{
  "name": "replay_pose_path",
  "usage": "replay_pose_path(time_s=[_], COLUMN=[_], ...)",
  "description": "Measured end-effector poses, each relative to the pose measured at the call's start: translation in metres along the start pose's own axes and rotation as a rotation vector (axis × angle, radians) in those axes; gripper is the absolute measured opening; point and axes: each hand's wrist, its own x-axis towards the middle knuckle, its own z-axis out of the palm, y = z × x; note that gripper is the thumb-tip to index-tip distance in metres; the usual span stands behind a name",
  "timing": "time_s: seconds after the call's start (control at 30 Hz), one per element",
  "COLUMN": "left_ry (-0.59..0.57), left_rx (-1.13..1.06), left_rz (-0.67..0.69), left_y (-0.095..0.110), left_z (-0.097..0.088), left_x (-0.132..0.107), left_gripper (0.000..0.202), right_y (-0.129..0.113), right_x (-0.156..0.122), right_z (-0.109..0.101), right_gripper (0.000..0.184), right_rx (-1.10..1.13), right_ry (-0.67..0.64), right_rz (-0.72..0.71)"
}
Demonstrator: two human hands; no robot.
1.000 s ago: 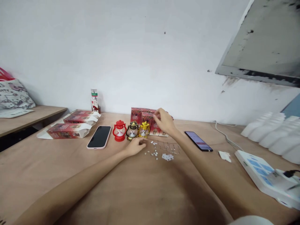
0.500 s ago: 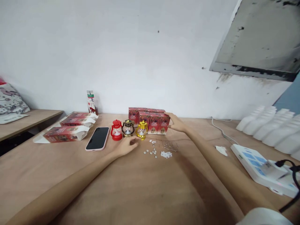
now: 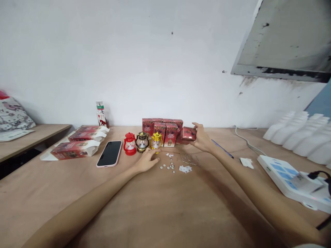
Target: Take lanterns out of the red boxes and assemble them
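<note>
- Standing boxes (image 3: pixel 170 135): red, in two rows at the foot of the wall; light lettering is printed on the fronts, too small to read.
- Lying boxes (image 3: pixel 73 150): red, at the left side of the tabletop (image 3: pixel 165 203), white end flaps open; their print is likewise illegible.
- Bottle (image 3: pixel 101 115): behind the lying boxes; the label has a green band above a white and red panel, wording unreadable.
- Bag (image 3: pixel 15 115): at the far left, printed with cartoon cat outlines; no word can be made out.
- Right hand (image 3: pixel 203 140): closed on the held box (image 3: pixel 188 133), gripping it from its right side.
- Held box position: in the fingers of the right hand, tilted, at the right end of the standing boxes. Contact with those boxes cannot be determined. Any lettering on the face in view is illegible.
- Left hand (image 3: pixel 147 161): open, fingers loosely bent, palm down, low over the tabletop and grasping nothing visible.
- Gold lantern (image 3: pixel 156 139): just beyond the left fingertips; whether they touch cannot be determined.
- Black lantern (image 3: pixel 142 143) and red lantern (image 3: pixel 129 146): upright, in line to the left of the gold lantern.
- Small discs (image 3: pixel 168 167): scattered to the right of the left hand, near the white pieces (image 3: pixel 185 168) and thin wires (image 3: pixel 190 159).
</note>
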Motion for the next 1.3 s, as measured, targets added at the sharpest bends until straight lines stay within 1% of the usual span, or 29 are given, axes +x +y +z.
replay_pose_path(time_s=[0.07,0.13,0.17,0.23,0.27,0.33,0.37,0.43,0.5,0.6,0.63,0.7,0.8,0.93,1.07,1.13,1.2,1.27,1.3], left_ry=[-0.003,-0.007,-0.008,0.0,0.008,0.018,0.019,0.023,0.057,0.154,0.165,0.14,0.097,0.102,0.124,0.099,0.073,0.063,0.064], left_rx=[0.0,-0.005,-0.003,-0.025,-0.063,-0.208,-0.312,-0.543,-0.769,-1.07,-1.157,-1.299,-1.412,-1.476,-1.498,-1.52,-1.553,-1.59,-1.605], left_rz=[-0.007,-0.01,-0.01,-0.023,-0.032,-0.041,-0.04,-0.04,-0.082,-0.183,-0.203,-0.213,-0.204,-0.238,-0.279,-0.308,-0.334,-0.353,-0.362], left_y=[0.001,0.003,0.003,0.005,0.005,0.006,0.006,0.005,0.004,0.006,0.007,0.011,0.016,0.013,0.008,0.008,0.009,0.01,0.011], left_z=[-0.001,-0.003,-0.004,-0.006,-0.007,-0.008,-0.008,-0.007,-0.005,-0.003,-0.003,-0.004,-0.008,-0.009,-0.007,-0.008,-0.01,-0.013,-0.015], left_x=[-0.001,-0.002,-0.002,-0.004,-0.005,-0.008,-0.011,-0.018,-0.028,-0.042,-0.045,-0.049,-0.048,-0.045,-0.047,-0.047,-0.046,-0.045,-0.045], left_gripper=[0.04,0.04,0.041,0.042,0.043,0.047,0.051,0.061,0.068,0.062,0.058,0.05,0.037,0.027,0.027,0.026,0.023,0.019,0.016], right_y=[-0.007,-0.015,-0.021,-0.034,-0.042,-0.061,-0.072,-0.095,-0.12,-0.155,-0.164,-0.175,-0.177,-0.169,-0.161,-0.157,-0.154,-0.151,-0.15], right_x=[-0.004,-0.009,-0.011,-0.017,-0.021,-0.03,-0.035,-0.047,-0.057,-0.066,-0.067,-0.07,-0.076,-0.086,-0.095,-0.098,-0.101,-0.102,-0.102], right_z=[-0.003,-0.003,-0.002,0.004,0.008,0.019,0.026,0.041,0.055,0.071,0.075,0.08,0.084,0.081,0.071,0.067,0.066,0.066,0.067], right_gripper=[0.07,0.067,0.066,0.064,0.061,0.055,0.053,0.049,0.046,0.047,0.046,0.044,0.038,0.032,0.032,0.035,0.039,0.041,0.041], right_rx=[-0.017,0.019,0.075,0.27,0.4,0.63,0.725,0.907,1.065,1.164,1.161,1.127,1.091,1.028,0.954,0.913,0.883,0.866,0.853], right_ry=[0.119,0.311,0.419,0.591,0.636,0.661,0.649,0.56,0.395,0.215,0.168,0.108,0.08,0.087,0.044,0.023,0.012,0.043,0.087], right_rz=[0.029,0.112,0.168,0.289,0.35,0.445,0.472,0.485,0.457,0.416,0.428,0.485,0.539,0.485,0.429,0.386,0.373,0.391,0.399])
